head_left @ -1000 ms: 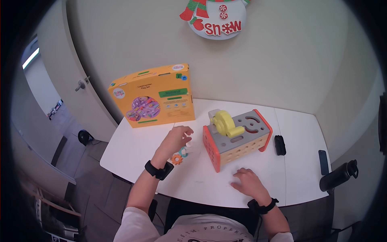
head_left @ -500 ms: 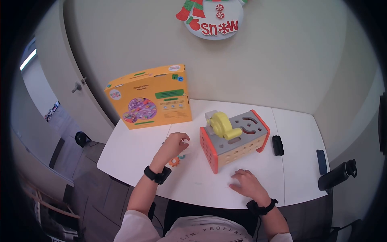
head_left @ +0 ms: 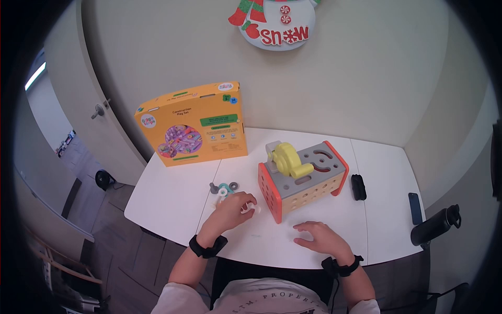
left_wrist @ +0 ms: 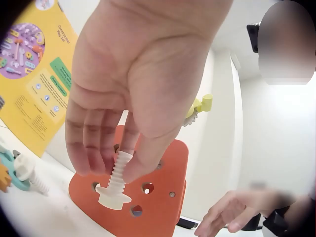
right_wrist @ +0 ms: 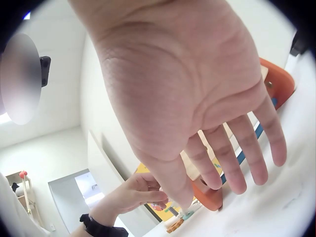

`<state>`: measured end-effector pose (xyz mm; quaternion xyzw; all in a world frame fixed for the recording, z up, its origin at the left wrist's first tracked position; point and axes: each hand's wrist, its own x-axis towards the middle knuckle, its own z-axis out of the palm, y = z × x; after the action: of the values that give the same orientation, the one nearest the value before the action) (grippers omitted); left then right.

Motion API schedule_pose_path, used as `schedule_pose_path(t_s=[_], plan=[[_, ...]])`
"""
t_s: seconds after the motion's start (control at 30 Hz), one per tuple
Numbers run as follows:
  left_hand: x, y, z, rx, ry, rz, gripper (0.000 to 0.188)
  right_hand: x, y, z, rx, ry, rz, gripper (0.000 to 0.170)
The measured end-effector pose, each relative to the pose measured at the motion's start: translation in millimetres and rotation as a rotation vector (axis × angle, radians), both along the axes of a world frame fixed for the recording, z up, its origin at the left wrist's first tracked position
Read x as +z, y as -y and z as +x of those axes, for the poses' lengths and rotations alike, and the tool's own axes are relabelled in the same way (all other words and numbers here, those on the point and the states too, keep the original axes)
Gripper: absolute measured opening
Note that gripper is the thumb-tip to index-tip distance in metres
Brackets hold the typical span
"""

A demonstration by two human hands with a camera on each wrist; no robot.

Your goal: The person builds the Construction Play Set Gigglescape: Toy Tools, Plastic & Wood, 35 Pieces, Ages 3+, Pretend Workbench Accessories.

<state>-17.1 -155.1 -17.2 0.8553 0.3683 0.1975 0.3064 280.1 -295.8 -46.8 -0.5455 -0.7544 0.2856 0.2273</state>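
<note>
My left hand (head_left: 234,210) pinches a white toy screw (left_wrist: 116,182) between thumb and fingers, its head pointing down. The screw is beside the orange-red end panel (left_wrist: 170,170) of a toy workbench (head_left: 308,198). On the bench's grey top sits a yellow crank-like piece (head_left: 286,159). Just beyond my left hand lie small parts: a teal piece (left_wrist: 19,182), a second white screw (left_wrist: 30,173), a grey ring (head_left: 234,186) and a grey bolt (head_left: 214,188). My right hand (head_left: 321,239), fingers spread and holding nothing, is low over the white table in front of the bench.
A yellow play set box (head_left: 193,125) stands at the back left of the table (head_left: 272,246). To the right are a black case (head_left: 358,187), a phone (head_left: 415,209) and a black bottle (head_left: 435,226). The wall rises behind the table.
My left hand has come away from the small parts, toward me and to the right, with the white screw, uncovering several pieces. My right hand has barely moved.
</note>
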Motion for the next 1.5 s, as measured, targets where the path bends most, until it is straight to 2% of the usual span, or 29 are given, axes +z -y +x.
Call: schedule_pose_path(t_s=[0.13, 0.23, 0.63, 0.8, 0.9, 1.0, 1.13, 1.23, 1.5], plan=[[-1, 1, 2, 0.008, -0.047, -0.003, 0.020, -3, -2, -1, 0.007, -0.026, 0.007, 0.041], [-3, 4, 5, -0.038, 0.038, -0.044, 0.019, 0, -2, -2, 0.010, -0.040, 0.010, 0.041], [-46, -15, 1, 0.056, -0.153, 0.174, 0.019, 2, -2, -4, 0.022, -0.050, -0.021, 0.041], [-51, -21, 1, 0.072, -0.146, 0.230, 0.029, 12, -2, -7, 0.007, -0.112, -0.006, 0.034], [-23, -23, 0, 0.125, 0.027, 0.170, 0.037, 25, -2, -8, -0.051, -0.145, 0.111, 0.027], [18, -39, 12, 0.171, 0.269, 0.161, 0.042, 37, -12, -15, -0.189, -0.125, 0.499, 0.023], [26, -66, 51, 0.092, 0.411, 0.257, 0.041, 52, -39, -33, -0.188, 0.041, 0.715, 0.044], [36, -71, 72, -0.020, 0.323, 0.045, 0.039, 42, -67, -38, -0.134, 0.271, 0.756, 0.058], [19, -77, 81, 0.069, 0.347, 0.211, 0.034, 34, -79, -40, -0.135, 0.279, 0.742, 0.065]])
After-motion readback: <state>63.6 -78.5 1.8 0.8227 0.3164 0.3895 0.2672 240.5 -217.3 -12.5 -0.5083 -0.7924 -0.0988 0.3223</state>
